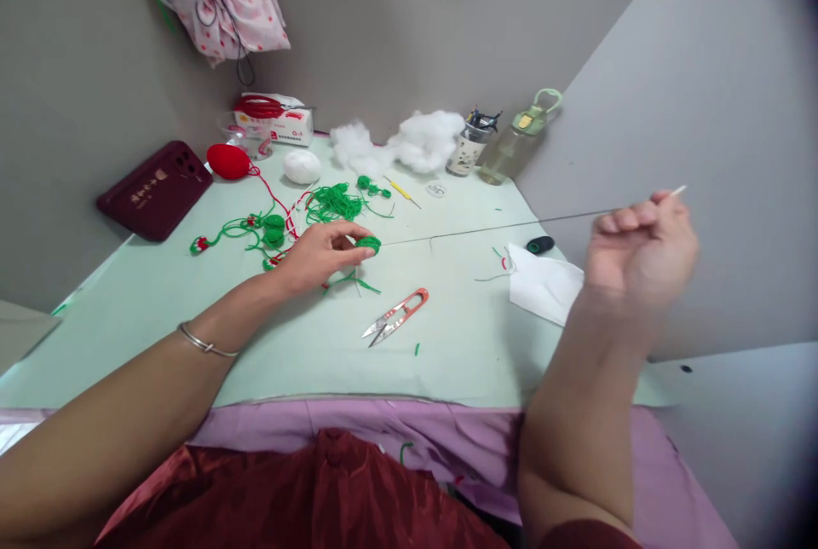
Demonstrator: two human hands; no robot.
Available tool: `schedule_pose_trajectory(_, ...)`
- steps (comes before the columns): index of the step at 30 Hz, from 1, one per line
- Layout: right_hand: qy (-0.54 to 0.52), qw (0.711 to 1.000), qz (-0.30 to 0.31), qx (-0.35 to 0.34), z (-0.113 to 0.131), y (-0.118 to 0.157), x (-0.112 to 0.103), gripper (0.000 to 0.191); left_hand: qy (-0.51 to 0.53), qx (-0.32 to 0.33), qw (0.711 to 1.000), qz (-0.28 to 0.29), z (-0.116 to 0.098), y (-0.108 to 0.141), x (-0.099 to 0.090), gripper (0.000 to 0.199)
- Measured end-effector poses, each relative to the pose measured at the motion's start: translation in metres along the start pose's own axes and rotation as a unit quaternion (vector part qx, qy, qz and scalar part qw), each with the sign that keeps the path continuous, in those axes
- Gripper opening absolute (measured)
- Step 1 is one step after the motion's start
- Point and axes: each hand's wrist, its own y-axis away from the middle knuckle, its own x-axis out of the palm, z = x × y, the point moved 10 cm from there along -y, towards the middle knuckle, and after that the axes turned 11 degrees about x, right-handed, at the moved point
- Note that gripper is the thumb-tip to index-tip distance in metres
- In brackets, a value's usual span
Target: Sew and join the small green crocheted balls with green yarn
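Observation:
My left hand [325,255] pinches a small green crocheted piece [368,245] between thumb and fingers above the table. A dark thread [486,230] runs taut from that piece to my right hand [642,246], raised at the right with its fingers closed. A thin pale tip [678,190] sticks out of the right fingers; whether it is a needle is not clear. Orange-handled thread snips [397,317] lie on the table between my hands. Green yarn [333,203] lies loosely heaped behind my left hand.
White stuffing [427,141], a pen cup [467,148] and a green bottle [521,140] stand at the back. A red yarn ball [228,161] and maroon case [155,191] are at left, white paper [544,283] at right.

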Motion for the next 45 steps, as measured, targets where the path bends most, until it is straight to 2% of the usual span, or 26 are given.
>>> schedule_pose_trajectory(3, 0.029, 0.998, 0.057, -0.010, 0.002, 0.023, 0.037, 0.011, 0.086, -0.010, 0.996, -0.011, 0.000, 0.001, 0.001, 0.041)
schedule_pose_trajectory(6, 0.127, 0.973, 0.191, -0.029, -0.001, 0.067, 0.092, 0.004, 0.122, 0.003, 0.992, -0.015, -0.004, 0.001, 0.002, 0.041)
schedule_pose_trajectory(9, 0.279, 0.913, 0.279, -0.105, -0.006, 0.116, 0.131, 0.002, 0.129, 0.007, 0.992, -0.013, -0.006, 0.001, 0.004, 0.040)
schedule_pose_trajectory(13, 0.398, 0.819, 0.358, -0.207, -0.022, 0.165, 0.160, 0.009, 0.126, 0.022, 0.992, -0.014, -0.011, 0.001, 0.005, 0.038)
schedule_pose_trajectory(15, 0.422, 0.788, 0.384, -0.232, -0.031, 0.177, 0.166, 0.012, 0.124, 0.028, 0.992, -0.014, -0.013, 0.002, 0.005, 0.038)
schedule_pose_trajectory(17, 0.435, 0.771, 0.396, -0.245, -0.037, 0.183, 0.168, 0.014, 0.117, 0.036, 0.992, -0.014, -0.014, 0.001, 0.005, 0.037)
schedule_pose_trajectory(26, 0.460, 0.735, 0.424, -0.262, -0.042, 0.193, 0.174, 0.020, 0.078, 0.046, 0.996, -0.010, -0.016, 0.002, 0.004, 0.034)
schedule_pose_trajectory(34, 0.436, 0.771, 0.423, -0.191, -0.049, 0.181, 0.170, 0.017, 0.089, 0.039, 0.995, -0.023, -0.016, 0.003, 0.002, 0.036)
schedule_pose_trajectory(40, 0.434, 0.769, 0.426, -0.197, -0.048, 0.183, 0.169, 0.015, 0.082, 0.042, 0.996, -0.019, -0.015, 0.004, 0.002, 0.035)
schedule_pose_trajectory(45, 0.440, 0.762, 0.427, -0.210, -0.048, 0.187, 0.172, 0.017, 0.062, 0.061, 0.996, -0.021, -0.026, 0.003, 0.001, 0.030)
